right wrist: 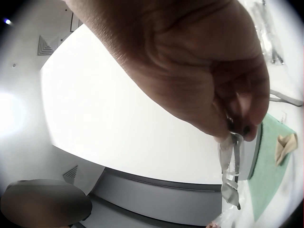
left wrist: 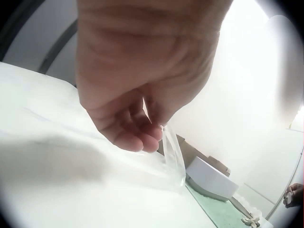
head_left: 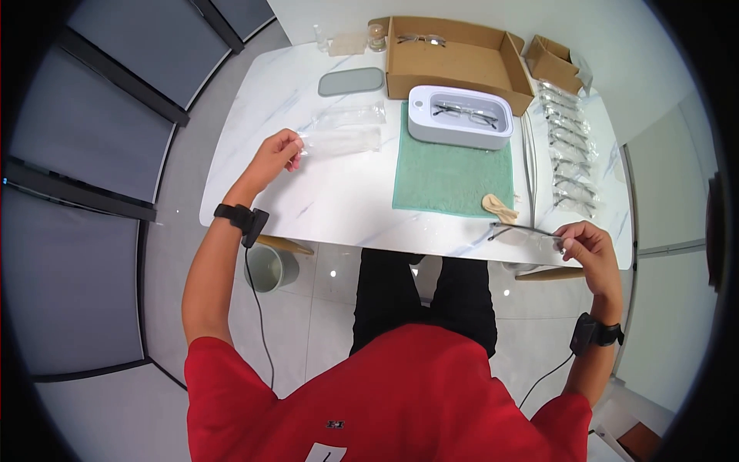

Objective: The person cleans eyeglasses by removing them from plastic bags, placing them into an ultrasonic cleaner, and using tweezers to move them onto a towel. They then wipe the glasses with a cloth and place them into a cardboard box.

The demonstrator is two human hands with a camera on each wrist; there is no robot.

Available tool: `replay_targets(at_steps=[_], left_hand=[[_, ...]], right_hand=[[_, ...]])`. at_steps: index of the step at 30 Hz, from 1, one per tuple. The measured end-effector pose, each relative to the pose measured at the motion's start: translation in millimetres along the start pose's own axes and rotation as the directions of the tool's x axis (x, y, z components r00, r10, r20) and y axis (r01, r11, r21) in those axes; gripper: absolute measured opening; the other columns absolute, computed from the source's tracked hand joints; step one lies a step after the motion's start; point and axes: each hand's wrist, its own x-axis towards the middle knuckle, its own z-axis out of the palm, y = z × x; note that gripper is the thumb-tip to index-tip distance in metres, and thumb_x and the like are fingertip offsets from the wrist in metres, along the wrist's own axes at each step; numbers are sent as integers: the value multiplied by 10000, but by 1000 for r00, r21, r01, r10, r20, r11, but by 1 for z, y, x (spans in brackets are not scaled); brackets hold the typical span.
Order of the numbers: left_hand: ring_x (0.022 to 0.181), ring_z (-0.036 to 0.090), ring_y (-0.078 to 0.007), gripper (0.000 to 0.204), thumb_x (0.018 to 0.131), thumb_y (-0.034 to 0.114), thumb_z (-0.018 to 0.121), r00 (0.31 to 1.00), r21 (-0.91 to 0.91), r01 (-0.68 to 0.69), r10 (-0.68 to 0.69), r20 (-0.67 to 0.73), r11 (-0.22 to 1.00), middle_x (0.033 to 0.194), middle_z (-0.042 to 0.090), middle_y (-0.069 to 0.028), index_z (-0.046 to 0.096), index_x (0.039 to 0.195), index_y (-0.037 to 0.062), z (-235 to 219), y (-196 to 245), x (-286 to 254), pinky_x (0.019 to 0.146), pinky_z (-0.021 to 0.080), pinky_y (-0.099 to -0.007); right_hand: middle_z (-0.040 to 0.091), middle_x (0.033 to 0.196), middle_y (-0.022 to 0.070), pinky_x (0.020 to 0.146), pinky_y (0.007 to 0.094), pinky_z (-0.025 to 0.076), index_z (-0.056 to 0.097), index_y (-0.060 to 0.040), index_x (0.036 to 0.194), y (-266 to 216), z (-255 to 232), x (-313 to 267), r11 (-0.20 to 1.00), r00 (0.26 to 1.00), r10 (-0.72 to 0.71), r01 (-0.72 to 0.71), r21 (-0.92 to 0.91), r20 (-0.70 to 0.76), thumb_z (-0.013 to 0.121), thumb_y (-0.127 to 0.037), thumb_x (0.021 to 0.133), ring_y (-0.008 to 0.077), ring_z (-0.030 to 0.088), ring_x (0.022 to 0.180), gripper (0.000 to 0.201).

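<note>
Eyeglasses [head_left: 526,229] look light, fragile; best held by one end, as right hand [head_left: 591,250] pinches them; left hand [head_left: 275,159] pinches clear bag [head_left: 339,142].

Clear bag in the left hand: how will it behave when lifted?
The clear bag will probably be floppy: the left wrist view shows it creased beyond the left hand. Likely light, since it looks like thin, see-through film. Perhaps slippery too, given its glossy sheen.
</note>
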Motion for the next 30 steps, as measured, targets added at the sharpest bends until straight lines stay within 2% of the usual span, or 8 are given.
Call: replay_targets(at_steps=[2,11,14,17,20,23,27,30], left_hand=[[716,601,-85,169,1043,227,601,1000,26,18,-18,11,1000,818,617,4,617,992,66,3,-8,15,647,486,-243],[575,615,-111,183,953,170,669,964,18,60,-53,-260,998,759,674,-36,675,1001,-7,11,-52,71,532,488,-282],[632,665,-187,240,920,182,694,929,199,147,-67,-364,969,790,703,-71,678,1051,-20,16,-53,74,599,535,-347],[769,684,-276,291,886,205,735,803,479,218,122,-583,850,853,695,-104,646,1068,-5,33,-46,61,698,544,-416],[937,633,-333,344,854,234,779,776,520,126,243,-583,845,959,651,-136,609,1070,26,49,-26,38,806,516,-458],[997,582,-343,399,828,267,817,747,695,-44,485,-454,718,1035,594,-156,581,1058,42,66,-26,39,841,491,-453],[1042,560,-343,376,811,287,830,839,654,48,324,-437,755,1099,592,-136,617,1009,48,80,-25,59,859,486,-441],[1072,550,-333,357,806,301,835,846,686,60,328,-421,725,1114,597,-120,647,977,51,79,-31,77,872,483,-437]], right_hand=[[718,1011,85,742,255,514,680,0,953,-1,2,-2,1000,1000,9,-9,17,9,721,-104,951,100,627,849,113],[723,1004,87,729,256,522,684,2,962,6,6,-1,999,999,44,-44,3,-9,721,-94,949,108,647,847,103],[723,1001,89,725,258,523,681,1,958,7,9,4,999,999,48,-48,12,-18,725,-96,947,111,648,845,107],[722,1004,92,725,261,525,680,2,958,9,10,9,998,998,58,-58,24,-2,728,-99,946,115,651,849,112],[722,1003,94,727,262,526,679,3,959,9,13,10,998,998,67,-67,24,-3,728,-102,946,120,654,853,117],[721,1000,96,725,262,527,679,3,957,12,14,15,997,998,69,-69,28,-2,730,-103,945,123,658,852,118],[722,1003,99,719,264,530,680,3,956,8,18,19,997,998,65,-65,48,10,736,-102,942,125,661,840,120],[723,1012,101,717,267,535,683,4,959,7,15,17,996,998,69,-69,53,-5,737,-96,941,125,661,831,115]])
